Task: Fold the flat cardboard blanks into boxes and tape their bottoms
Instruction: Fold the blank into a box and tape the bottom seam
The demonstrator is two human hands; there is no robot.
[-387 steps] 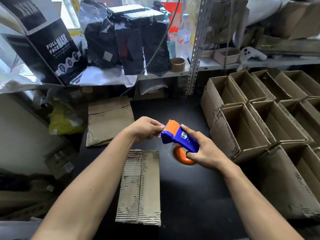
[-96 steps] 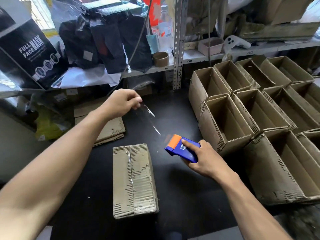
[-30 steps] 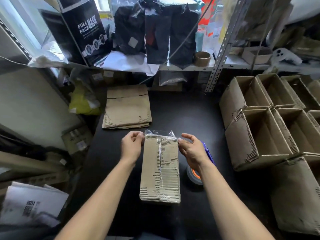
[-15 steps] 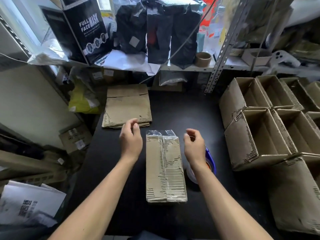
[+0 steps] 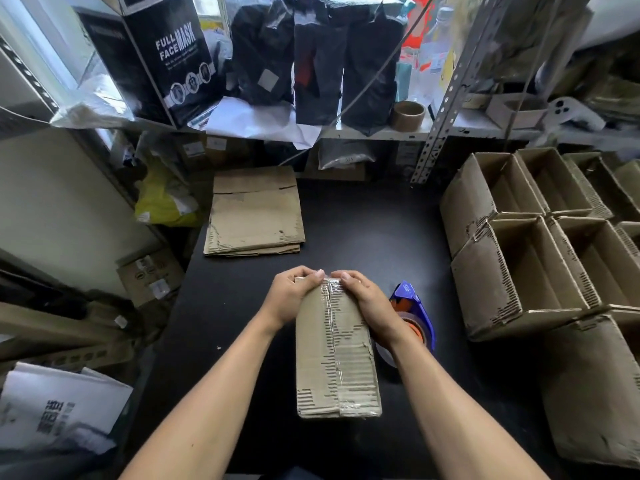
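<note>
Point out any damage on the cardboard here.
The box under both hands has its outer paper torn off in strips, baring corrugation. The finished boxes on the right show the same along their edges.

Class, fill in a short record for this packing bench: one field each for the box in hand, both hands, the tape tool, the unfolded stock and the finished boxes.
box in hand: folded box lying bottom up on the black table, clear tape along its centre seam
left hand: curled over the box's far left corner
right hand: curled over the far right corner
tape dispenser: blue and orange, on the table right of the box
flat blanks: stacked at far left
finished boxes: open, grouped at right
</note>
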